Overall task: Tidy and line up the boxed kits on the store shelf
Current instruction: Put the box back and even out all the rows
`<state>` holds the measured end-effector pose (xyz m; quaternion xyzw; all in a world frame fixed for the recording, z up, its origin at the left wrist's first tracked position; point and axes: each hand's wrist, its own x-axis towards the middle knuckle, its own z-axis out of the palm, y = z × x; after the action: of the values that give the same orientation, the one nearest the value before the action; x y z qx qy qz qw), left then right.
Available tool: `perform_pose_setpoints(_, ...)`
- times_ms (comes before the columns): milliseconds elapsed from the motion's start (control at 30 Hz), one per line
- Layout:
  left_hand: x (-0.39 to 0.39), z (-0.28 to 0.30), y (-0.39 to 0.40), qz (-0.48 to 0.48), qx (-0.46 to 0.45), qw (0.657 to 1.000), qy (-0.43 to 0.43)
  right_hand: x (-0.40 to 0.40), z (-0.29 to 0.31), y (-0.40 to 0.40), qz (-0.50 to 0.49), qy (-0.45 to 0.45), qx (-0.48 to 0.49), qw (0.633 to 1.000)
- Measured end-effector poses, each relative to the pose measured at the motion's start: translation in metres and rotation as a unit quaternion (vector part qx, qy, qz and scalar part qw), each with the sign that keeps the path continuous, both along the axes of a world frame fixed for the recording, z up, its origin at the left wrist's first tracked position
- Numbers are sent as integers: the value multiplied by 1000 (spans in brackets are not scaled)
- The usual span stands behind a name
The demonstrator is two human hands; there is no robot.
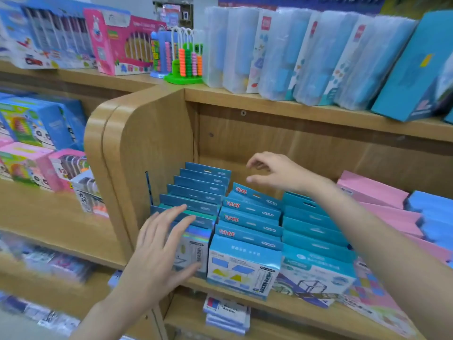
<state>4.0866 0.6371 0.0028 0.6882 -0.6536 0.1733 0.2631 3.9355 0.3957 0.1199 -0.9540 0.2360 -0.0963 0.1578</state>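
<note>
L hand (pixel 159 244) is spread flat, fingers straight, palm over the front of the nearest box (pixel 193 249) in the left row of kits (pixel 196 192); fingertips reach the top edges of the next boxes back. It looks like it's touching that front box but grips nothing.

R hand (pixel 277 174) hangs above & behind the middle row (pixel 250 217), fingers loosely bent, thumb apart from them, nothing held. Can't tell if it touches anything; it seems to be in the air w/ the wooden back panel (pixel 318 148) behind it.

The kits stand on the wooden shelf (pixel 282 303) in 3 rows running front to back. Left row sits under the L fingers, against the curved side wall (pixel 137 153). Middle row is just right of the L hand & below the R hand; its front box (pixel 242 263) has yellow & blue shapes printed on it. Right row (pixel 311 227) runs under the R forearm, w/ a front box (pixel 316 278) leaning back.

Right of the R arm: pink boxes (pixel 372 192) & blue boxes (pixel 431 212). Shelf above the R hand holds clear plastic cases (pixel 282 50) & a bead abacus (pixel 187 60).
</note>
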Motion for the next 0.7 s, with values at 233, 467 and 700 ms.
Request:
perform_pose_setpoints(233, 6, -17, 17, 65, 9, 998, 0, 82, -9, 6, 49, 66, 59, 995)
perform_pose_setpoints(467, 3, -36, 25, 96, -15, 995, 0, 103, -29, 4, 82, 130, 77, 985)
perform_pose_setpoints(700, -8, -45, 26, 96, -29, 994, -44, 105, -29, 9, 87, 134, 51, 986)
